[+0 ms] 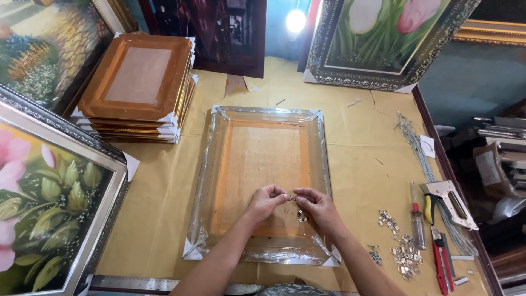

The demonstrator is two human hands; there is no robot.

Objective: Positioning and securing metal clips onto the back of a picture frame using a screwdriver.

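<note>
Centrally, a wrapped frame [263,181] is laid face down on the bench [159,219]. Over its lower edge, a small metal hanger [293,198] is pinched between the fingertips of the left hand [266,201] and right hand [316,206]. Loose hangers [404,256], a screwdriver [417,222] and a stapler [450,203] are kept near the right edge; stacked frames [137,82] at the far left corner.

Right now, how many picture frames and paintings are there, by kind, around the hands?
Plastic-wrapped frame under the left hand and right hand: 1
Stack of brown frames: 1 stack, number unclear
Flower paintings in frames: 2, tulip painting, pink flower painting
Garden painting: 1
Total: 5, counting the stack once
</note>
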